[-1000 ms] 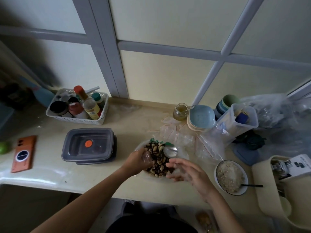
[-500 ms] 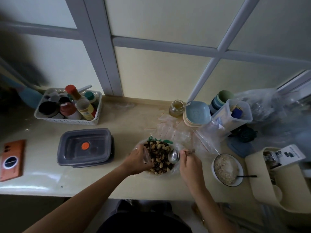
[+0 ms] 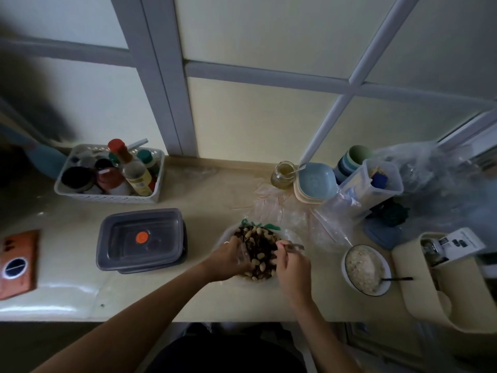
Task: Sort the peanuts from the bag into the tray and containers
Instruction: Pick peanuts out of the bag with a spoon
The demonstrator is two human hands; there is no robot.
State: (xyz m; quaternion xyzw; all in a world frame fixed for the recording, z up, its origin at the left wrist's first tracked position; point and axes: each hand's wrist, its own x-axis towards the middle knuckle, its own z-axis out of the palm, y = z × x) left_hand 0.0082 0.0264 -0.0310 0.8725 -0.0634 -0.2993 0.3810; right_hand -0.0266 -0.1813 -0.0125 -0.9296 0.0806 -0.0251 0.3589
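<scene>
Since the spoon [image 3: 294, 247] is in the right hand [image 3: 291, 265] and the pile is dead centre, direction to the targets decides the next move.

The peanuts [image 3: 258, 254], mixed with dark bits, lie heaped in the clear bag [image 3: 289, 234] on the counter [image 3: 215, 192], near its front edge, between both hands.

- **Right hand:** the fingers are curled round the spoon handle at the pile's right rim. The handle runs roughly left-right with its free end pointing right. The bowl end isn't visible; I'd guess it's down in the heap.
- **Left hand [image 3: 228, 258]:** the fingers are curled at the bag's left rim. It looks like it pinches the plastic to hold the mouth open, but blur makes that a read, not a certainty.

Targets:
- **Grey containers [image 3: 139, 238]:** stacked and closed, well left of the bag, beyond the left hand.
- **Blue dishes [image 3: 316, 181]:** stacked back-right by the wall, on the right hand's side.

A loaded spoon bound for the grey containers has to cross over the bag and the left hand. To the blue dishes it's a clear run away from the body. The right hand is nearer the dishes. The left is nearer the containers, and would have to let go of the bag to pop a lid.

Judgement: this is the scooping step and the sort has barely begun, with no peanuts visible outside the bag. The risk is spill on the cross-body route. The bowl [image 3: 345, 261] of pale grain beside the right hand sits in the arm's sweep.
</scene>
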